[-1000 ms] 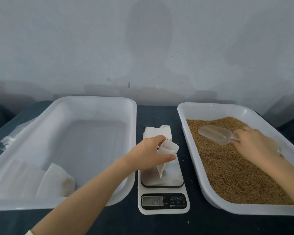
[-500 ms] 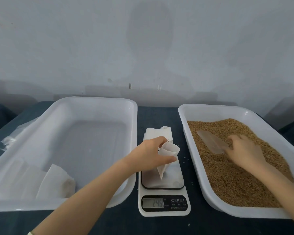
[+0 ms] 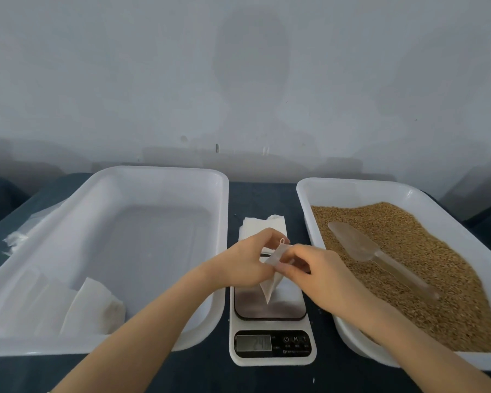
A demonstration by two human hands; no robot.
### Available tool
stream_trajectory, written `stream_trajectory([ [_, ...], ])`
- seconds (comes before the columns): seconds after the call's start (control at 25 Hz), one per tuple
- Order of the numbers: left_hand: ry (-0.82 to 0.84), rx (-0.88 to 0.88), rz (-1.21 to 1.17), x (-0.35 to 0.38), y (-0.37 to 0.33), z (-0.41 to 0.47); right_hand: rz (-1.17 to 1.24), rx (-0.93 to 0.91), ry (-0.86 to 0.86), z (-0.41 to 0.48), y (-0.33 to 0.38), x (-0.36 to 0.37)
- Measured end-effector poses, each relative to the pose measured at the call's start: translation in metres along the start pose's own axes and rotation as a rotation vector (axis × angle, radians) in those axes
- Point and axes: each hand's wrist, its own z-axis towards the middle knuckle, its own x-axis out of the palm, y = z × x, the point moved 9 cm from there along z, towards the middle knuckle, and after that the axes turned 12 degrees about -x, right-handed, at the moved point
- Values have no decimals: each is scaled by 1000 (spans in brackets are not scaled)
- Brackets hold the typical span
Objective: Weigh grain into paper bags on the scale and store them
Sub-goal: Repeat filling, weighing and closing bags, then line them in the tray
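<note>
A small white paper bag [image 3: 270, 285] stands with its tip on the platform of the white digital scale [image 3: 271, 330]. My left hand [image 3: 245, 260] pinches the bag's top from the left, and my right hand [image 3: 309, 269] pinches the same top from the right. The clear plastic scoop [image 3: 360, 248] lies on the brown grain [image 3: 425, 268] in the right white tray [image 3: 352, 191]. A stack of flat white bags [image 3: 262, 224] lies on the table behind the scale.
The left white tray [image 3: 165, 177] holds filled white bags [image 3: 94, 307] in its near left corner. Crumpled clear plastic [image 3: 17, 239] lies left of that tray. The dark table [image 3: 255, 194] meets a grey wall close behind.
My right hand let the scoop lie on the grain and came left to the bag's top. My left hand kept holding the bag on the scale.
</note>
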Motion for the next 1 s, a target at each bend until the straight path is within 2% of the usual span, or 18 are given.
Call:
stream_trajectory([
  [0.08,0,-25,-85,-5,3,1,-33,27,-46,3,-9,-4],
  [0.24,-189,-42,59,-15,5,5,-42,25,-106,3,-14,-11],
  [0.36,-279,-36,41,-23,6,4,-45,32,-113,2,-18,-14],
  [0.56,-321,-49,-29,-34,2,-2,-94,6,-192,4,-15,-32],
  [0.8,-375,-78,24,-45,2,-16,-147,-36,-204,11,-14,-36],
  [1.0,-410,-82,114,-37,10,-26,-91,-39,-198,9,-20,-21],
])
